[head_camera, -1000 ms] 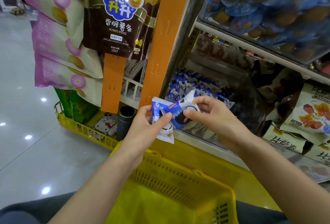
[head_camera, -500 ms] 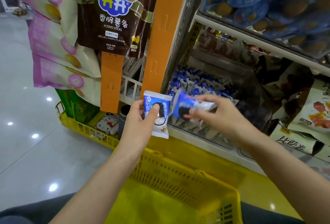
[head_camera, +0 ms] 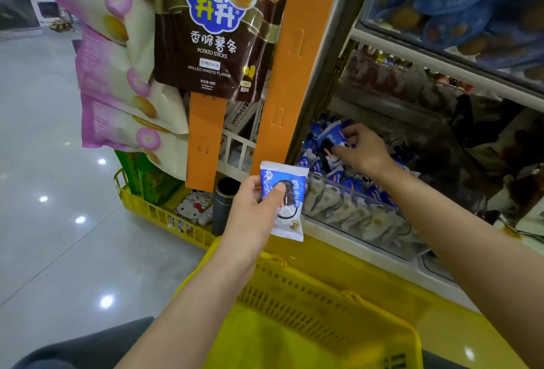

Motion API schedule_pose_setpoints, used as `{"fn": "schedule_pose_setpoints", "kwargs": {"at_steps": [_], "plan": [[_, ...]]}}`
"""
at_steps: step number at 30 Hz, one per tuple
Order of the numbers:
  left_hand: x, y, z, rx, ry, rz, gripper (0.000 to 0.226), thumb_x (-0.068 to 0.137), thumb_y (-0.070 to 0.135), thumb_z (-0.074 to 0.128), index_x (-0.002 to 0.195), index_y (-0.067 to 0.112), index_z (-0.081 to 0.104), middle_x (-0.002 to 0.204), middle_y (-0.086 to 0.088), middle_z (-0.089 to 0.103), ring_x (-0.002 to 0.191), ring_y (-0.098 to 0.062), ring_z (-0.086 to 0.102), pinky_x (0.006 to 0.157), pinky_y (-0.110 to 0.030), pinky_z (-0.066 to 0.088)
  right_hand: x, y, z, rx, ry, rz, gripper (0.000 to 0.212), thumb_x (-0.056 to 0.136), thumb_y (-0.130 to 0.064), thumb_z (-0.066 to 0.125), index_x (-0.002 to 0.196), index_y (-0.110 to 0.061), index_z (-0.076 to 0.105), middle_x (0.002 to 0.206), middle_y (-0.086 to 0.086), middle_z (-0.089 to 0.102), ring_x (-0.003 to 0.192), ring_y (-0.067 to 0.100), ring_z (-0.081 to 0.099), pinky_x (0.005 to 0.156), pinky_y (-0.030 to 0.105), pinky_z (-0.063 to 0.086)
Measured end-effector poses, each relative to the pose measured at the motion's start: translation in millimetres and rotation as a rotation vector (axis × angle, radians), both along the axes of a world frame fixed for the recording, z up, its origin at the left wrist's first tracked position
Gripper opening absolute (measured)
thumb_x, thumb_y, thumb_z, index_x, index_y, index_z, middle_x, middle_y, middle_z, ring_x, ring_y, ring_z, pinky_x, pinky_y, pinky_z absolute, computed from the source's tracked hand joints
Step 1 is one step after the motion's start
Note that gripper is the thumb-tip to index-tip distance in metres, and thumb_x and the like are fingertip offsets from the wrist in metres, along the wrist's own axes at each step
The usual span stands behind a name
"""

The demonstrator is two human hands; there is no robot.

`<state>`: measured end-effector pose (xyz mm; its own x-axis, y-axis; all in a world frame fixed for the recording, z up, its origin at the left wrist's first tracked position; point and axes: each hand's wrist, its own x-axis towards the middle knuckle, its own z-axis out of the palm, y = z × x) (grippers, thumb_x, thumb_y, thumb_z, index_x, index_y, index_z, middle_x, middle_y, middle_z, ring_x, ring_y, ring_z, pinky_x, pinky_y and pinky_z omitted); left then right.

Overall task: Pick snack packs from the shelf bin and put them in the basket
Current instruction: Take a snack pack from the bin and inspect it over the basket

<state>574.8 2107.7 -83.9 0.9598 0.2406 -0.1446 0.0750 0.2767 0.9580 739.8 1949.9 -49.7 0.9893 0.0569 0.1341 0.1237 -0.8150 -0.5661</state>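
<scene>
I'm mid-pick; my left hand (head_camera: 252, 211) pinches a snack pack (head_camera: 285, 202) above the basket (head_camera: 297, 283); my right hand (head_camera: 364, 153) grips a second pack (head_camera: 331, 139) in the shelf bin (head_camera: 357, 209) beyond the basket; next, both drop in.

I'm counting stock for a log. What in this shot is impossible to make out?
Head view only.
Basket floor: blurred, cut off by the bottom edge.
Small print on the snack pack in the left hand: too small, thumb covers part.
Pack that the right hand pinches in the bin: fingers hide its front.
Top shelf goods: blurred.
</scene>
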Motion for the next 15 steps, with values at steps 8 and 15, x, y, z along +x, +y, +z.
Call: {"fn": "schedule_pose_setpoints", "kwargs": {"at_steps": [8, 15], "plan": [[2, 3, 6, -0.025, -0.011, 0.006, 0.018, 0.094, 0.023, 0.05, 0.111, 0.017, 0.051, 0.097, 0.0, 0.065, 0.077, -0.003, 0.062, 0.051, -0.004, 0.045, 6, 0, 14, -0.311, 0.26, 0.051, 0.048, 0.083, -0.029, 0.067, 0.126, -0.011, 0.053, 0.126, 0.01, 0.055, 0.094, 0.022, 0.06, 0.08, 0.031, 0.049], [1, 8, 11, -0.02, -0.012, 0.03, 0.019, 0.094, 0.022, 0.05, 0.112, 0.016, 0.05, 0.098, -0.001, 0.064, 0.079, -0.004, 0.061, 0.051, -0.003, 0.044, 12, 22, -3, -0.301, 0.103, -0.03, 0.044, 0.083, -0.028, 0.068, 0.117, -0.002, 0.059, 0.113, 0.016, 0.064, 0.101, 0.028, 0.06, 0.074, 0.027, 0.041]]}}
